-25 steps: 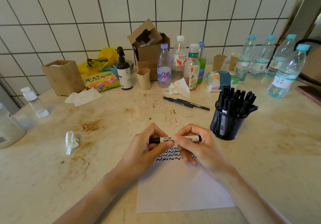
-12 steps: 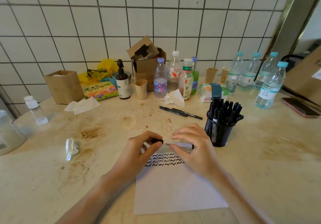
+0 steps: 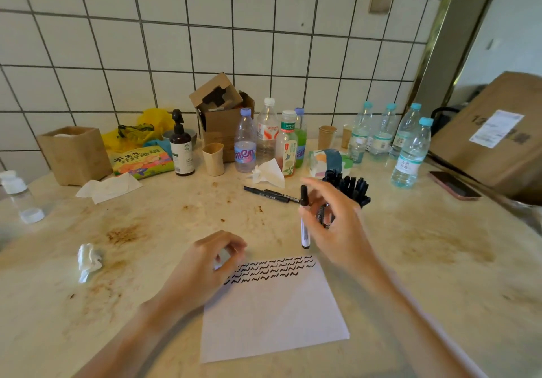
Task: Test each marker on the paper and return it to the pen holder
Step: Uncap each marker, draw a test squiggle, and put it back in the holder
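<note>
Head view: the right hand [image 3: 334, 219] holds a capped marker [image 3: 304, 218] upright in a pinching grip, just beside the pen holder [image 3: 352, 190]. The left hand [image 3: 205, 263], loosely curled and empty, rests on the paper [image 3: 272, 313] on the desk [image 3: 440, 275].

The right hand [image 3: 334, 225] is raised above the table, fingers curled, pinching a marker [image 3: 304, 219] that stands roughly upright, black cap on top. The left hand [image 3: 205, 263] rests low at the paper's [image 3: 272, 319] upper left corner, fingers loosely curled, thumb and forefinger near each other. Both forearms reach in from below
</note>
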